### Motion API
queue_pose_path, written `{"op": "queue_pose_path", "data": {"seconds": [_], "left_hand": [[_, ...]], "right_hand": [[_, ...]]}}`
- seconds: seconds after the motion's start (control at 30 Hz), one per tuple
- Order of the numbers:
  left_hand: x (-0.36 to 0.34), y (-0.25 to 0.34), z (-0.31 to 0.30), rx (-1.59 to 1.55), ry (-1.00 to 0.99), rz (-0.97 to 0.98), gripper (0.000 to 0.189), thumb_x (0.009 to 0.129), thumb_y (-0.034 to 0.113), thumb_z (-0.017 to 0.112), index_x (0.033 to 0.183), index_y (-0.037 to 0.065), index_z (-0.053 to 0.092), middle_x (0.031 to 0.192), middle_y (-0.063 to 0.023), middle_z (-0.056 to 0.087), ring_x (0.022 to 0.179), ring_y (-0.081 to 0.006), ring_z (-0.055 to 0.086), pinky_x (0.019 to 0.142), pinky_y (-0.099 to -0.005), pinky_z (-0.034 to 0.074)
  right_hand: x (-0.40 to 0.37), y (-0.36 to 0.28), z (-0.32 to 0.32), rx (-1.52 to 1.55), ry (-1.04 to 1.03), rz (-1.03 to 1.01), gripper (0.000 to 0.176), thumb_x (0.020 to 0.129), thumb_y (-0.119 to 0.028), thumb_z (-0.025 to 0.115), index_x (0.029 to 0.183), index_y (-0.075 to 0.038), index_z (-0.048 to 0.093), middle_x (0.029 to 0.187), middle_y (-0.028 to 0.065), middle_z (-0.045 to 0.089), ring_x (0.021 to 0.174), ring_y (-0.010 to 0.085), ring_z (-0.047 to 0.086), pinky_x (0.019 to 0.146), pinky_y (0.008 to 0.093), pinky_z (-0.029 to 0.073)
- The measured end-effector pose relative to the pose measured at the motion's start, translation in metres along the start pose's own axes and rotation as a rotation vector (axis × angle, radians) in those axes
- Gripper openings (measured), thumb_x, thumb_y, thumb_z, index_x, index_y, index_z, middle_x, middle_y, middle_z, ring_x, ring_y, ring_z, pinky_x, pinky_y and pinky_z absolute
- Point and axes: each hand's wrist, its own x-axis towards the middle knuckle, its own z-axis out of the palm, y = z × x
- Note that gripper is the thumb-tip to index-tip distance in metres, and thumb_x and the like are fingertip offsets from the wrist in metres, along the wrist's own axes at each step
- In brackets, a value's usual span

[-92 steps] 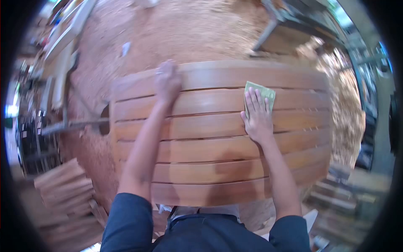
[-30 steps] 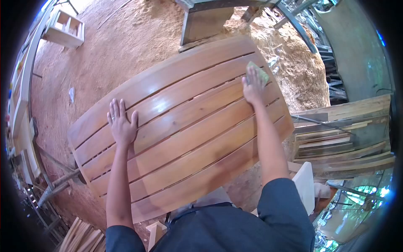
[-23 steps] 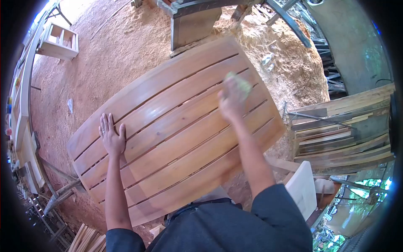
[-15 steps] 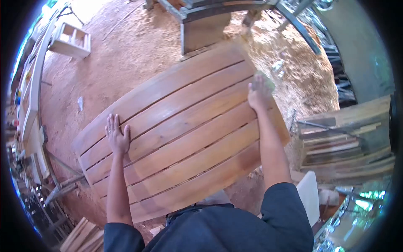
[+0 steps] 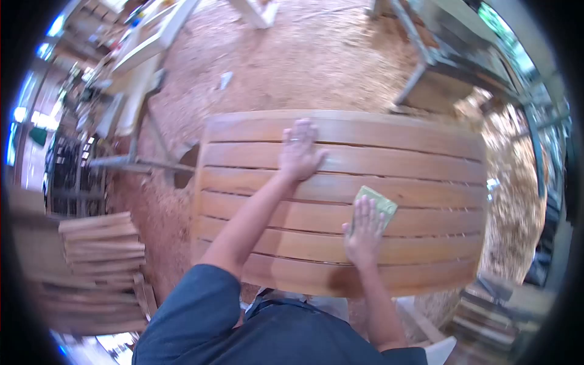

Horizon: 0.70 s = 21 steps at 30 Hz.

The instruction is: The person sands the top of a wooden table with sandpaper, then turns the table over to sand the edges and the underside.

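A slatted wooden tabletop [image 5: 426, 217] with narrow gaps between its boards lies flat in front of me. My left hand [image 5: 299, 152] rests palm down on the upper slats, fingers stretched out and thumb apart, holding nothing. Nearer my body, my right hand [image 5: 365, 234] holds a folded green sheet that looks like sandpaper [image 5: 385, 205] against the boards. Its fingers lie straight over the sheet, whose top and right edges stick out from beneath them. The palm covers the rest of the sheet.
Stacked wood strips [image 5: 103, 249] stand at the left, with more wood pieces [image 5: 486, 316] at the lower right. A wooden bench [image 5: 137, 85] runs along the upper left. A dark-framed table [image 5: 441, 79] stands beyond the top right corner, near wood shavings [image 5: 517, 182].
My view has turned, so the tabletop now looks level. My right hand has come from the tabletop's far right edge toward its middle with the green sheet. My left hand still lies flat on the slats.
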Motion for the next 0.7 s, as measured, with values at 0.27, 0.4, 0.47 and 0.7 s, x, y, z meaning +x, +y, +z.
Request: {"op": "queue_pose_path", "data": {"seconds": [0.27, 0.4, 0.47, 0.7], "left_hand": [[0.018, -0.010, -0.033, -0.187, -0.292, 0.077, 0.123, 0.080, 0.077, 0.060, 0.163, -0.003, 0.017, 0.171, -0.0269, 0.005, 0.160, -0.0370, -0.002, 0.127, -0.0596, 0.000], [0.018, -0.009, -0.032, -0.194, -0.254, 0.108, 0.123, 0.080, 0.077, 0.060, 0.163, -0.003, 0.017, 0.171, -0.0268, 0.007, 0.160, -0.0371, -0.001, 0.126, -0.0607, 0.000], [0.019, -0.011, -0.031, -0.200, -0.247, 0.120, 0.123, 0.080, 0.078, 0.060, 0.163, -0.003, 0.017, 0.171, -0.0264, 0.007, 0.160, -0.0369, 0.000, 0.126, -0.0611, 0.000], [0.021, -0.011, -0.032, -0.163, -0.262, 0.132, 0.121, 0.082, 0.081, 0.055, 0.164, 0.001, 0.017, 0.172, -0.0230, 0.008, 0.161, -0.0354, 0.000, 0.126, -0.0605, -0.001]], "right_hand": [[0.047, -0.244, 0.069, 0.637, -0.201, -0.406, 0.071, 0.102, -0.042, 0.053, 0.161, -0.009, 0.033, 0.170, 0.0085, 0.027, 0.159, 0.0249, 0.016, 0.128, 0.0532, 0.009], [0.087, -0.350, 0.127, 0.169, -0.040, -0.584, 0.070, 0.103, -0.046, 0.049, 0.161, -0.009, 0.034, 0.170, 0.0058, 0.028, 0.160, 0.0220, 0.015, 0.129, 0.0508, 0.007], [0.103, -0.394, 0.145, 0.120, -0.016, -0.588, 0.070, 0.104, -0.047, 0.047, 0.161, -0.009, 0.034, 0.170, 0.0051, 0.027, 0.160, 0.0220, 0.014, 0.129, 0.0506, 0.007], [0.032, -0.360, 0.130, 0.110, -0.211, -0.658, 0.070, 0.105, -0.045, 0.045, 0.163, -0.009, 0.029, 0.172, 0.0053, 0.023, 0.160, 0.0225, 0.014, 0.129, 0.0513, 0.006]]}}
